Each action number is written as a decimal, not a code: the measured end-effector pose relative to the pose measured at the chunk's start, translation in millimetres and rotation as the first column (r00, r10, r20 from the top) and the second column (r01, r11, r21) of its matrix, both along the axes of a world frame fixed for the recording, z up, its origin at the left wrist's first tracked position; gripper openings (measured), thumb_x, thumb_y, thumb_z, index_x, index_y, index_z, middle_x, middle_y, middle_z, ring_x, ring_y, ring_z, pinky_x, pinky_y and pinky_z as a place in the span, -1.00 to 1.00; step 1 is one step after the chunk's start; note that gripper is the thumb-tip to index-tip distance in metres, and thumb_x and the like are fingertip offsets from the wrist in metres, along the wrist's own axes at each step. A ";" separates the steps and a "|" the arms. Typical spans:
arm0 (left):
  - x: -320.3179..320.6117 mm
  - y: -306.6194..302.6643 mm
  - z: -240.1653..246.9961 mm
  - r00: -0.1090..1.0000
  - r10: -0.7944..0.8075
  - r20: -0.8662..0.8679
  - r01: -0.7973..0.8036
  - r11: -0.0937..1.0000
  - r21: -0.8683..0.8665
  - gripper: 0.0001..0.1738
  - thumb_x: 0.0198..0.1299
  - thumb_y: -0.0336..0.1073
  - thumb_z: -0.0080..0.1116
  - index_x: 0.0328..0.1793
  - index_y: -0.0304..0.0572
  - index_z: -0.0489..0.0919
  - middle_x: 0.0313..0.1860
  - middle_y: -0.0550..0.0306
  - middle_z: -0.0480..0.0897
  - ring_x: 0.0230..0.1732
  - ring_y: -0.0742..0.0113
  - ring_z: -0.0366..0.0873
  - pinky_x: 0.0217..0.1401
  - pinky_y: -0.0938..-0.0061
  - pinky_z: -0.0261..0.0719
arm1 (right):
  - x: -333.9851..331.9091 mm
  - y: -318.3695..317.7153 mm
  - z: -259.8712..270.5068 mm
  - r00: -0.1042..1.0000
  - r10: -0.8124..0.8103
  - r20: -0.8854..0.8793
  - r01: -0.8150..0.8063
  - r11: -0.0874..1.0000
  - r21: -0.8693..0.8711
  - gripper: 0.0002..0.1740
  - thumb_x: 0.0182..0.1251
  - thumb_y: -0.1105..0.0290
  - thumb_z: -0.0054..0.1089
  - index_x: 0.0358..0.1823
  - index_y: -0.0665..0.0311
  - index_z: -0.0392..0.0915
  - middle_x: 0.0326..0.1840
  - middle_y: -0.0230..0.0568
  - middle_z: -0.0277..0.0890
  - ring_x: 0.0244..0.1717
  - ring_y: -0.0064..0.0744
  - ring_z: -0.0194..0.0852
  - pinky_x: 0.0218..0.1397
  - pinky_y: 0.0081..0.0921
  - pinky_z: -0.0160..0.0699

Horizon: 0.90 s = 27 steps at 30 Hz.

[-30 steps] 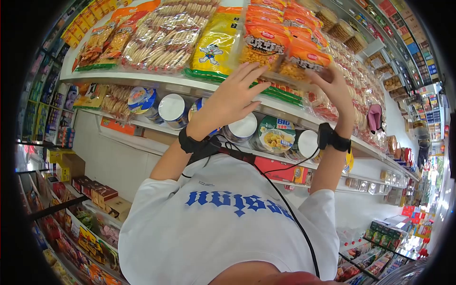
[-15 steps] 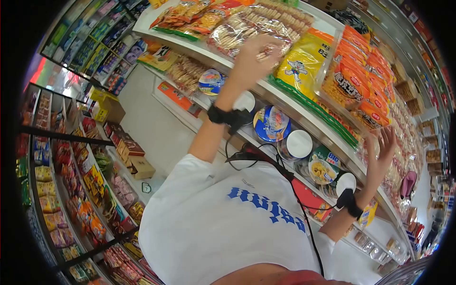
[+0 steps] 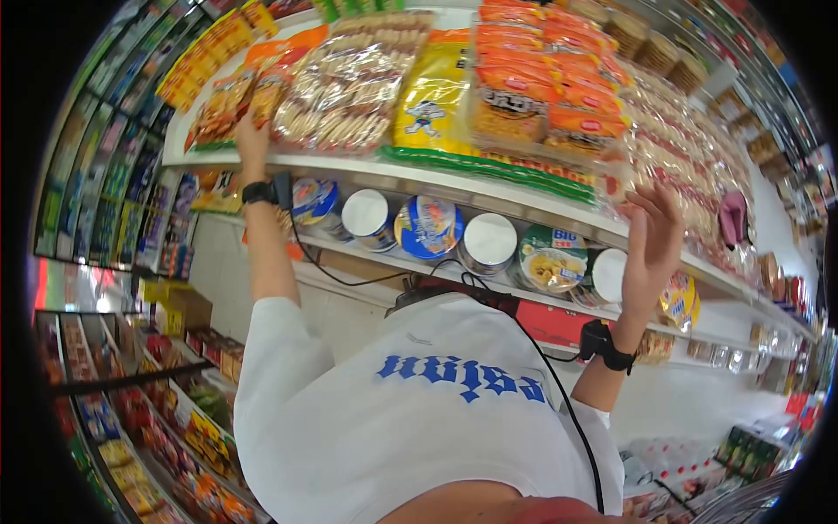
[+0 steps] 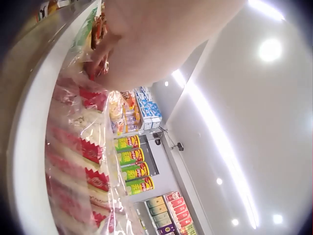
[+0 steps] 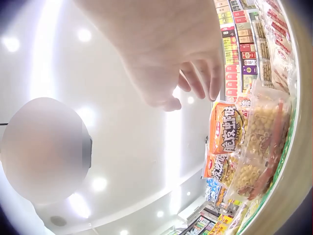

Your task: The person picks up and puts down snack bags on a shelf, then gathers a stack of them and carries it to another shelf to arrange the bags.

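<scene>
My left hand point(image 3: 253, 140) is at the front of the orange snack bags point(image 3: 229, 103) on the upper shelf's left side. In the left wrist view a finger point(image 4: 102, 51) lies against a bag with red-brown contents; the other fingers are largely hidden, so I cannot tell whether they grip it. Beside this hand is a large clear pack of wrapped stick snacks point(image 3: 336, 96). My right hand point(image 3: 655, 236) is raised before the shelf edge, fingers loosely bent, holding nothing. In the right wrist view it hangs near upright orange bags of crunchy snacks point(image 5: 227, 128).
A yellow bag point(image 3: 432, 96) lies mid-shelf beside the orange packs. Tub noodles point(image 3: 428, 227) line the shelf below the white shelf edge point(image 3: 384, 166). Racks of packets point(image 3: 166, 410) stand at lower left. A black cable point(image 3: 572, 428) runs over the white shirt.
My left hand has moved left from near the yellow bag, past the stick snacks, to the orange bags. The right hand has come away from the orange packs. The head view has swung about.
</scene>
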State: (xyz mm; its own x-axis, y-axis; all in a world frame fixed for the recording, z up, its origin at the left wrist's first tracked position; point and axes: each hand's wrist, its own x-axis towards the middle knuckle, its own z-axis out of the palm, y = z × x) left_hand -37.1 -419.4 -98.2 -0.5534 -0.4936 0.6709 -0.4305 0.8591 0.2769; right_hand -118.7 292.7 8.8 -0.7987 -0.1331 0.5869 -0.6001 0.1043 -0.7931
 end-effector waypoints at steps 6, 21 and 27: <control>9.6 72.5 58.2 0.959 0.112 -0.260 -0.127 0.991 -0.044 -0.62 0.36 -0.30 0.25 0.21 -0.37 0.66 -0.13 -0.27 0.77 -0.17 -0.16 0.75 -0.09 0.20 0.63 | 13.5 -10.7 7.6 0.999 0.047 -0.003 -0.047 0.997 0.067 -0.56 0.44 0.58 0.17 0.33 0.36 0.45 0.05 -0.11 0.67 0.08 -0.38 0.65 0.13 -0.44 0.59; 11.3 442.6 147.4 0.407 -0.910 -0.075 0.913 0.409 -0.010 -0.50 0.12 -0.46 0.40 0.25 -0.18 0.66 0.33 -0.05 0.62 0.40 -0.04 0.53 0.37 0.15 0.57 | 11.0 -104.8 33.9 0.932 0.264 0.247 -0.205 0.949 -0.238 -0.61 0.53 0.36 0.26 0.25 0.41 0.45 0.13 -0.20 0.61 0.06 -0.52 0.57 0.14 -0.47 0.57; -37.5 418.8 146.6 0.593 -0.769 -0.240 0.777 0.624 -0.077 -0.37 0.10 -0.35 0.46 0.36 -0.14 0.57 0.36 -0.06 0.55 0.36 -0.09 0.49 0.40 0.14 0.50 | -0.4 -77.5 31.8 0.999 -0.041 -0.007 0.042 0.996 0.083 -0.59 0.43 0.38 0.35 0.18 0.45 0.49 0.05 -0.12 0.66 0.05 -0.47 0.61 0.09 -0.45 0.57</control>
